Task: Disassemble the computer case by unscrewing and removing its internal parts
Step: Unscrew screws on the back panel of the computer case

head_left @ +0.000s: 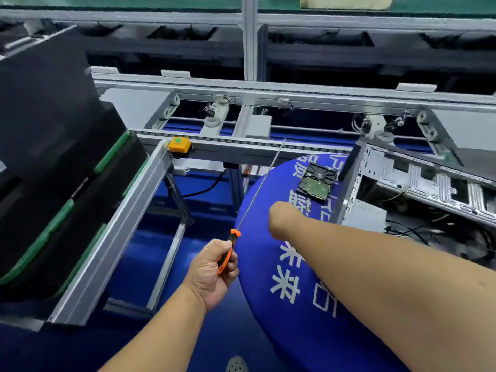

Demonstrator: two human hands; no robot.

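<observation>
A: Where's the case?

B: Open grey sheet-metal computer case is at the right, on the round blue mat with white lettering. Side is off, loose black cables spill out of it. My read: stiff but thin panels with sharp stamped edges, and bulky. Take it by the frame rails, not the panel lips.

A: Anything out of it?

B: A black bare hard drive with green circuit board facing up lies on the mat just beside the case's near corner post. Probably dense for its size and shock-sensitive. Hold it by the side edges and keep off the board.

A: Hands?

B: Left hand has fingers wrapped round the orange-and-black handle of a long thin-shafted screwdriver, shaft pointing up and away toward the aluminium conveyor frame, tip touching nothing. Shaft looks whippy, so easy to slip off a screw.

A: Right?

B: Right hand is out over the mat near the drive. Fingers are hidden behind the wrist and blurred. Can't tell whether it's curled or holding anything.
</observation>
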